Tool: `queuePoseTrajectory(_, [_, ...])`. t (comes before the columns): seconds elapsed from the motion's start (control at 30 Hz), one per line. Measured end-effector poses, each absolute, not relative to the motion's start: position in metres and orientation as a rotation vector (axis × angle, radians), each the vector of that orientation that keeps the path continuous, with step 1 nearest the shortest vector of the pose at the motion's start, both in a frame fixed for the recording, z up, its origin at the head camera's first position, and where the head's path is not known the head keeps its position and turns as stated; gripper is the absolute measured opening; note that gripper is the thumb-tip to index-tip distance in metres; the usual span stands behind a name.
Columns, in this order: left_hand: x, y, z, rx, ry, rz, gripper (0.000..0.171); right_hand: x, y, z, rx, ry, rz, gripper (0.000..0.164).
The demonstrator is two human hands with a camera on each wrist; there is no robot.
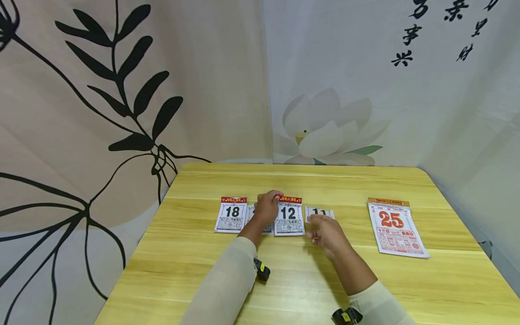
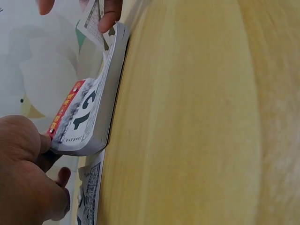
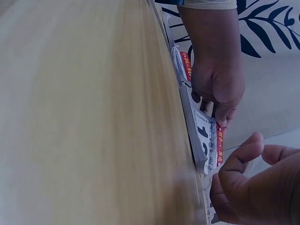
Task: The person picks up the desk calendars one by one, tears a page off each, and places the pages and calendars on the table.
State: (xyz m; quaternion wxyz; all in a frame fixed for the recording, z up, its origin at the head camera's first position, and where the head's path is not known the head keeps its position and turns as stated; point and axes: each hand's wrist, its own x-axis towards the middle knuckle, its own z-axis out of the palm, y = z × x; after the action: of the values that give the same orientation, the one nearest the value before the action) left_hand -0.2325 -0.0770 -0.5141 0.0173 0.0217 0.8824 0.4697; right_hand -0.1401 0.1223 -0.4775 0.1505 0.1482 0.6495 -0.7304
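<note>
Three small tear-off calendars and a loose sheet lie in a row on the wooden table. My left hand grips the calendar showing 12 at the left of its red header, with the thumb on top in the left wrist view. My right hand is over the sheet printed 11, to the right of that calendar; a fingertip touches paper, with the thumb apart. The 18 calendar is at the row's left end. Between it and the 12, a calendar is mostly hidden by my left hand.
A larger calendar with a red 25 lies farther right on the table. Behind the table's far edge hangs a printed curtain with dark leaves, a lotus and characters.
</note>
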Motion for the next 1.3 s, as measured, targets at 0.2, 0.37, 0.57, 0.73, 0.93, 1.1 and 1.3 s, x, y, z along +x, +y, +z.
queuePoseTrajectory(0.2, [-0.2343,-0.0745,-0.5185,0.020,2.795,1.403,0.032,-0.1404,0.1226,-0.4785,0.473,1.807,-2.090,0.050])
queuePoseTrajectory(0.37, [-0.2348,-0.0739,-0.5193,-0.015,2.822,1.383,0.030,-0.1414,0.1238,-0.4796,0.515,1.756,-2.091,0.045])
queuePoseTrajectory(0.57, [-0.2350,-0.0730,-0.5195,-0.031,2.836,1.366,0.029,-0.1422,0.1250,-0.4830,0.503,1.712,-2.096,0.034])
queuePoseTrajectory(0.73, [-0.2360,-0.0734,-0.5204,-0.025,2.857,1.326,0.029,-0.1422,0.1261,-0.4843,0.512,1.711,-2.082,0.029])
queuePoseTrajectory(0.93, [-0.2376,-0.0753,-0.5212,-0.051,2.846,1.323,0.028,-0.1404,0.1263,-0.4843,0.513,1.710,-2.047,0.029])
queuePoseTrajectory(1.1, [-0.2369,-0.0758,-0.5194,-0.069,2.844,1.317,0.026,-0.1402,0.1279,-0.4853,0.477,1.727,-1.963,0.042])
queuePoseTrajectory(1.3, [-0.2359,-0.0765,-0.5168,-0.016,2.864,1.309,0.025,-0.1390,0.1295,-0.4853,0.444,1.732,-1.946,0.051])
